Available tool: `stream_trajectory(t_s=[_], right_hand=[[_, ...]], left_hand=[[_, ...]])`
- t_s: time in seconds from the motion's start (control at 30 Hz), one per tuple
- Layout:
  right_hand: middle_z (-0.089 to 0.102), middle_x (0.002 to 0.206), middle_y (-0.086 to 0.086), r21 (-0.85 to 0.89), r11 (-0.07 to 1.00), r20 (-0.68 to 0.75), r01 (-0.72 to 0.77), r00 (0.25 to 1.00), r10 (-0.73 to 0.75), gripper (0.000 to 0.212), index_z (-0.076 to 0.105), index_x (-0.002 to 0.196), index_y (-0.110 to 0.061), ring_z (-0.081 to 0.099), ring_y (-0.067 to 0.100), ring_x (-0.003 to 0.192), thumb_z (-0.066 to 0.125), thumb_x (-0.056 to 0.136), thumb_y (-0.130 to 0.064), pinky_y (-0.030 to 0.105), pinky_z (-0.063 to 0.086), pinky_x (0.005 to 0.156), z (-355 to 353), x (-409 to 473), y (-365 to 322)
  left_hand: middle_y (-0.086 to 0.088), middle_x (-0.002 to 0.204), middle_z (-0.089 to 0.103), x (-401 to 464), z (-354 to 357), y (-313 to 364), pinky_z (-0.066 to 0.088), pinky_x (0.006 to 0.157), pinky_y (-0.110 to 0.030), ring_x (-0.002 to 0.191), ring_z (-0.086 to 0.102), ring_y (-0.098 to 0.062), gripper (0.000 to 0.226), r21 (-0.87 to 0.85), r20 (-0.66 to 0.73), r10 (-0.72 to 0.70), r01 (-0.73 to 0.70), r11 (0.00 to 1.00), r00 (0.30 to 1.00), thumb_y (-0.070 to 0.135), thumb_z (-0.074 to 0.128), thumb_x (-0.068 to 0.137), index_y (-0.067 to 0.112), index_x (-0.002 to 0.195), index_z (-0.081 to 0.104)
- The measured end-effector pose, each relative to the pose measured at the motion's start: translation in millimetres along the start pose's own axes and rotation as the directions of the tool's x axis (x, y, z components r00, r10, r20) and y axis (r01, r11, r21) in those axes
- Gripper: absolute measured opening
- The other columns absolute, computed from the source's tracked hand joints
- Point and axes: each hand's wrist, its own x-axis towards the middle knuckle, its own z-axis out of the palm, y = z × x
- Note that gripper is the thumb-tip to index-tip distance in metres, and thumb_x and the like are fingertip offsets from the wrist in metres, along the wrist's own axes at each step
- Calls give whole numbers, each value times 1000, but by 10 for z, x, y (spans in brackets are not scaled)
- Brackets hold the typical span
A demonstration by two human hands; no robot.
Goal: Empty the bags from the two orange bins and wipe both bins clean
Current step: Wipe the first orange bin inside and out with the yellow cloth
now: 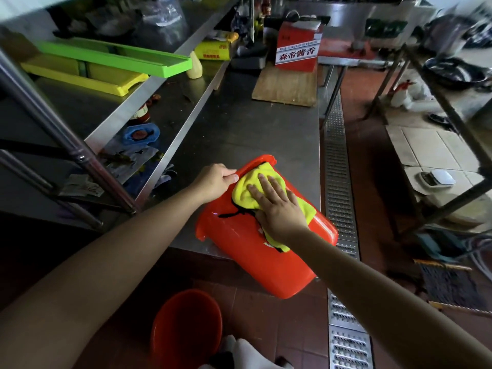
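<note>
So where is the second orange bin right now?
The second orange bin stands upright on the floor, bottom centre of the head view, below the bin on the table.

Both bare forearms reach forward from the lower corners. The left hand (217, 182) has its fingers curled over the rim of the bin (255, 251), thumb on top. The right hand (278, 206) lies palm down, fingers straight and spread, pressing on the cloth (246, 191).

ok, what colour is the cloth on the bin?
Yellow cloth with black edging, pressed by the right hand on the orange bin; head view.
</note>
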Motion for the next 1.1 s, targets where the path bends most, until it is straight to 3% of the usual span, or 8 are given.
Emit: stream_trajectory(t_s=[0.13,0.27,0.43,0.57,0.67,0.77,0.97,1.1], right_hand=[[-6,168,-6,-31,1000,29,-3,1000,4,66,9,158,-39,-3,23,154,40,101,-45,55,18,119,0,317,-199],[-8,167,-7,-47,998,27,30,999,-29,69,8,158,-40,-3,23,154,41,97,-41,56,23,117,67,-91,-66],[10,167,-1,-28,999,-22,36,999,-36,69,29,156,-31,12,25,153,42,88,-34,55,37,108,92,-935,297],[12,167,0,1,999,-23,54,998,-54,70,32,156,-30,12,26,153,53,89,-29,56,38,107,126,-1179,358],[13,166,-1,15,998,-31,60,998,-60,64,30,156,-30,14,26,153,47,94,-37,53,37,107,103,-1039,257],[4,167,-4,55,998,3,43,999,-43,64,22,158,-33,7,23,154,28,95,-47,51,29,115,42,-678,110],[0,168,-7,73,997,43,23,999,-26,62,14,158,-38,2,21,154,39,102,-42,54,15,120,-24,303,-258],[15,166,-6,61,997,26,37,999,-38,61,17,157,-38,9,21,153,41,101,-42,54,18,120,14,238,-218]], left_hand=[[-7,112,68,-95,-23,-110,40,86,-19,108,63,-22,37,15,-29,-10,11,1000,1000,30,62,95,8,124,66],[-9,111,68,-193,19,-153,40,87,-20,105,64,-24,36,53,-103,27,-21,998,994,27,61,95,6,123,66],[-2,107,66,-288,36,-134,38,81,-20,96,61,-15,33,63,-131,23,-15,998,991,26,59,96,10,124,66],[3,99,63,-428,5,-178,37,74,-17,88,58,-10,31,97,-124,65,-53,994,990,24,58,97,9,123,67],[5,97,62,-548,-17,-260,35,68,-12,86,57,-9,31,94,-113,74,-64,994,991,23,58,97,9,124,66],[-2,106,65,-646,-5,-313,38,80,-18,95,61,-15,33,70,-134,77,-68,995,988,21,59,97,4,125,64],[-11,105,65,-775,-4,-417,36,77,-17,96,62,-23,33,29,-159,93,-89,996,983,14,62,95,-1,124,64],[-12,105,64,-828,29,-440,36,77,-20,97,62,-24,33,32,-183,68,-63,998,981,16,60,96,1,125,63]])
